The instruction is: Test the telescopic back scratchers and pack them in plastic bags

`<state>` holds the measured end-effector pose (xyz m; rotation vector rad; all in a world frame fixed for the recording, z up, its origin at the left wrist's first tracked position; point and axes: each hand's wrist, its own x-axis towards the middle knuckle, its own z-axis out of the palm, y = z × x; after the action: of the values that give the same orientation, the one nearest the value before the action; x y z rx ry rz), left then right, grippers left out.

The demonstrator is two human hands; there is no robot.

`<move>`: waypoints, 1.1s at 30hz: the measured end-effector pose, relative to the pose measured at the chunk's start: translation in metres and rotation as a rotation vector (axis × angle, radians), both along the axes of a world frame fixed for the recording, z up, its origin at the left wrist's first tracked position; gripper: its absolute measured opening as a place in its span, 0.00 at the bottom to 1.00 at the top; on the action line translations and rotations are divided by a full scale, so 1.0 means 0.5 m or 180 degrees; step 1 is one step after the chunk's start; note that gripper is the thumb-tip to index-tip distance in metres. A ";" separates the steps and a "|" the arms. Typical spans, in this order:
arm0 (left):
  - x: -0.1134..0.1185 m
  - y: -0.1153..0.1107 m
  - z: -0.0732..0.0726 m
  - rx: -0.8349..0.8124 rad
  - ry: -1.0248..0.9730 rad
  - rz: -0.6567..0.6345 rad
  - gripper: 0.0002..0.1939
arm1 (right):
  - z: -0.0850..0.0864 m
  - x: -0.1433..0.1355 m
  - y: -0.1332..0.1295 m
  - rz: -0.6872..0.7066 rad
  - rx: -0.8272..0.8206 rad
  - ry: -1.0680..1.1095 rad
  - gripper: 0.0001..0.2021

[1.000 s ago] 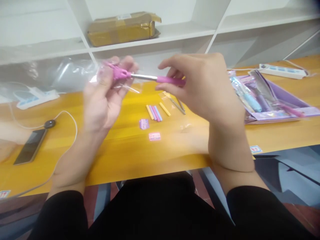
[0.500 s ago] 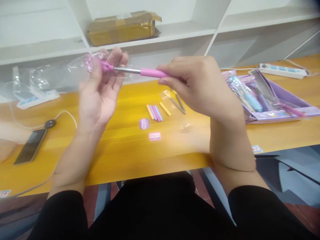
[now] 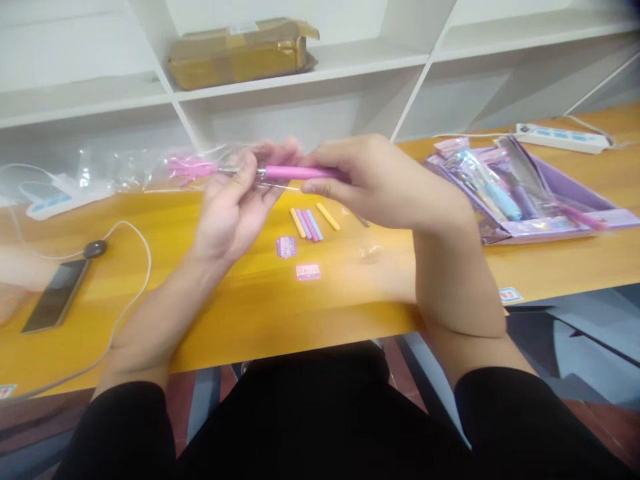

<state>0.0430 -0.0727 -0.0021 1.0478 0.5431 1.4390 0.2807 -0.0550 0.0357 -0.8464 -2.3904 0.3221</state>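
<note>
A pink back scratcher point(image 3: 293, 173) with a claw-shaped head and a metal rod lies level in front of me. My right hand point(image 3: 383, 183) grips the handle's end. Clear plastic bag point(image 3: 133, 172) surrounds the scratcher's head and rod, stretching off to the left. My left hand point(image 3: 233, 213) pinches the bag around the metal rod, thumb on top, close to the handle. Below on the table are several short coloured sticks point(image 3: 306, 225), a yellow stick point(image 3: 328, 217), a purple card point(image 3: 287, 247) and a pink card point(image 3: 307, 272). A thin metal piece is mostly hidden behind my right hand.
On the right stands a purple box point(image 3: 575, 193) of wrapped items, with a power strip point(image 3: 563, 138) behind it. At left lie a phone point(image 3: 57, 297), a cable and another person's blurred arm point(image 3: 25, 263). A taped carton point(image 3: 240, 57) sits on the shelf.
My left hand has moved right along the rod, closing from loosely spread fingers to a pinch. The scratcher has dropped slightly, and the bag now reaches over its rod towards the handle.
</note>
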 end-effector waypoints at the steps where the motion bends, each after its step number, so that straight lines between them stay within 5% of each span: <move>1: -0.004 0.004 0.000 0.0036 -0.0025 0.0015 0.14 | 0.002 0.006 0.000 -0.0021 -0.0089 -0.0041 0.16; 9: -0.034 0.030 0.016 -0.0077 0.0190 0.0537 0.10 | 0.034 0.040 -0.008 -0.0307 -0.0535 0.0233 0.09; 19: 0.015 0.012 -0.032 -0.0442 0.0246 -0.0090 0.09 | 0.021 0.019 -0.001 -0.0195 -0.0096 0.0364 0.19; 28: 0.009 0.013 -0.023 -0.0651 0.0163 -0.0004 0.08 | 0.019 0.014 0.016 -0.0051 -0.0094 0.0580 0.07; 33: 0.008 0.013 -0.024 -0.0641 0.0199 -0.0067 0.08 | 0.021 0.014 0.017 0.0090 -0.0085 0.0610 0.09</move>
<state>0.0468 -0.0661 -0.0140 0.9374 0.7050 1.3069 0.2876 -0.0467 0.0461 -0.7586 -2.2262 0.4275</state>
